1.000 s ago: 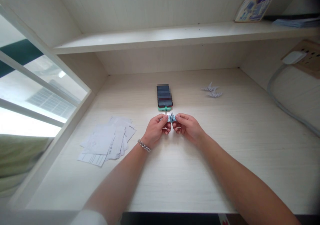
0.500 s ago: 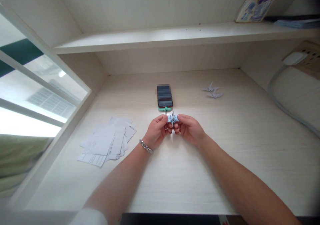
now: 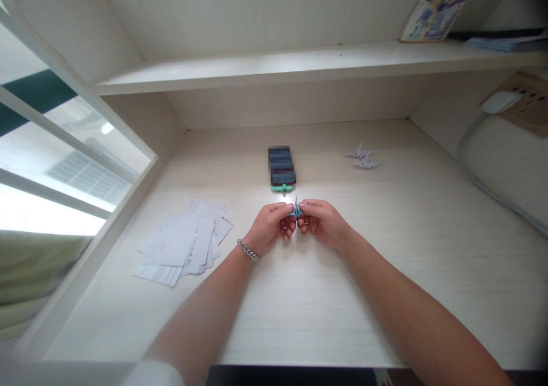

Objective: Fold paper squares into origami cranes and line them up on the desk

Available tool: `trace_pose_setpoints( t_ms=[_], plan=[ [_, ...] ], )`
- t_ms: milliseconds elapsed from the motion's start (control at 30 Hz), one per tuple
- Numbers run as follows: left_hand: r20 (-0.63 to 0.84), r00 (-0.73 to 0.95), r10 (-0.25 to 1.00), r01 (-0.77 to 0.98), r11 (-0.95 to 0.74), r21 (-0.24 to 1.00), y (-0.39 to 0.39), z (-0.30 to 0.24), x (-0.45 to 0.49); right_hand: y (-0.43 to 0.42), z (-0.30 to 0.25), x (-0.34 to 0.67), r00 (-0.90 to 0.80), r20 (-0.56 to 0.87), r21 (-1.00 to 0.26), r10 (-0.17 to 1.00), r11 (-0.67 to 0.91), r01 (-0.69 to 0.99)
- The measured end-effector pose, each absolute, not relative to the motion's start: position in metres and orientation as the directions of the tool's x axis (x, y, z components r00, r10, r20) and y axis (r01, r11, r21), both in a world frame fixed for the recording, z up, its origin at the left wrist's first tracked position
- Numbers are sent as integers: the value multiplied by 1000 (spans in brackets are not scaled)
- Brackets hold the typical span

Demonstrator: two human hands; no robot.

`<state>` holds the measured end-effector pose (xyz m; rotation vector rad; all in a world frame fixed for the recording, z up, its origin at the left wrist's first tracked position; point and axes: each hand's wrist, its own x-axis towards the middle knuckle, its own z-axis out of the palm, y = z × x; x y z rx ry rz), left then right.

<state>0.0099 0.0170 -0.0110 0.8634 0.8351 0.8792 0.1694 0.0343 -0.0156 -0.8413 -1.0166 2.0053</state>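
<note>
A small blue folded paper figure [image 3: 295, 208] is pinched between both of my hands above the middle of the pale desk [image 3: 385, 272]. My left hand [image 3: 270, 226], with a metal bracelet on its wrist, grips the figure's left side with closed fingers. My right hand [image 3: 321, 221] is closed on its right side. The two hands' fingertips nearly touch, so only the paper's top tip shows. A phone [image 3: 281, 170] in a green case lies just beyond the hands.
A loose pile of printed paper sheets [image 3: 182, 242] lies to the left. Two folded white paper figures [image 3: 363, 157] sit at the back right. A shelf [image 3: 299, 60] overhangs the desk, with a booklet [image 3: 431, 17] on it. A cable [image 3: 483, 186] runs along the right wall.
My hands have closed in on each other and sunk slightly toward me. Less of the blue paper figure shows between my fingers than before.
</note>
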Motion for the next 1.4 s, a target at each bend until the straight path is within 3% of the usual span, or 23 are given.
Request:
trace_pose_setpoints(
  t_ms=[300, 700, 1067, 1400],
  plan=[
    [-237, 388, 891, -368, 385, 846, 17, -10, 9, 33, -13, 169, -554, -231, -841, 800, -450, -300],
    [-201, 407, 891, -501, 402, 767, 14, -9, 14, 31, -10, 164, -529, -173, -749, 831, -460, -477],
    [-153, 408, 900, -524, 369, 768, 14, -14, 15, 29, -13, 162, -495, -124, -747, 860, -409, -523],
    [-163, 363, 917, -519, 345, 782, 16, -11, 13, 32, -11, 163, -498, -208, -737, 842, -470, -487]
  ],
)
